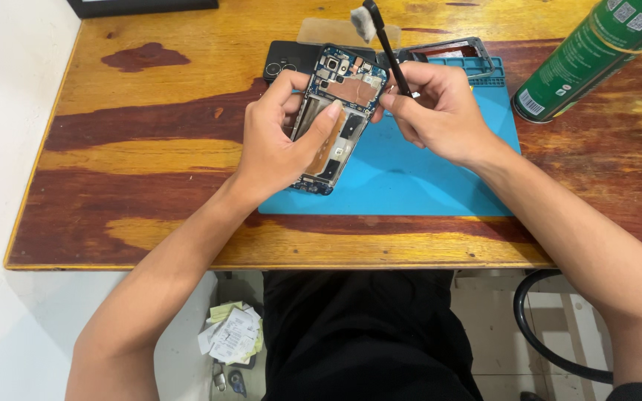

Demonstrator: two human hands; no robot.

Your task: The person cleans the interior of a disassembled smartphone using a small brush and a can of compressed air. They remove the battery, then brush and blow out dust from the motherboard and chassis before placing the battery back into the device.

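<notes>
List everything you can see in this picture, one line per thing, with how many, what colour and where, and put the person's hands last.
opened phone: 1, blue board with copper parts, held above the mat's left edge
black tool: 1, black, grey wad at its tip, above the phone
blue mat: 1, blue, middle of the table
phone back cover: 1, black, behind the phone
phone frame: 1, dark grey, mat's far edge
spray can: 1, green, lying at the table's right
wooden table: 1, yellow and red-brown
paper slips: several, white, on the floor
left hand: 1, gripping the phone
right hand: 1, holding the tool
</notes>
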